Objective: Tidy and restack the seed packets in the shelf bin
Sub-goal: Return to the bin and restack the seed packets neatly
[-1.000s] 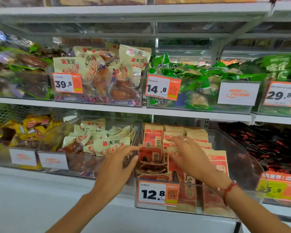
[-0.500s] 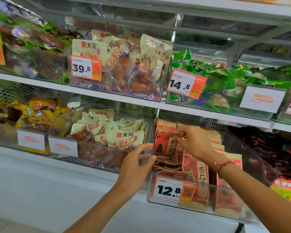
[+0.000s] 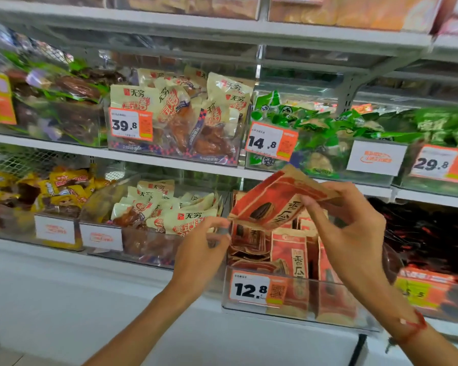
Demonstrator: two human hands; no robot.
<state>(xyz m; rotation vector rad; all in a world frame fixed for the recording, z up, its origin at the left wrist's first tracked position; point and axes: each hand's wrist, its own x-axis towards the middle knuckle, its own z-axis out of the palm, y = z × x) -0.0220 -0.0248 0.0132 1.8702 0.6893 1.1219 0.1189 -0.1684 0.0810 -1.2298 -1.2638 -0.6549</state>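
- The clear shelf bin (image 3: 296, 310), tagged 12.8, holds red-and-tan seed packets (image 3: 288, 257), some upright, some slumped at its left.
- One lifted packet (image 3: 273, 204) hangs tilted above the bin: the right hand (image 3: 354, 233) pinches its upper right edge, the left hand (image 3: 204, 249) pinches its lower left corner.
- The neighbouring bin (image 3: 148, 241) holds cream snack packs.
- The packets behind the lifted one are hidden.
- A second ago both hands rested on the packets in the bin; none was raised.

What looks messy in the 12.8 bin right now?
The left side of the clear bin: seed packets lie flat in a crumpled heap, while those on the right stand upright. Both hands hold a lifted packet tilted above it.
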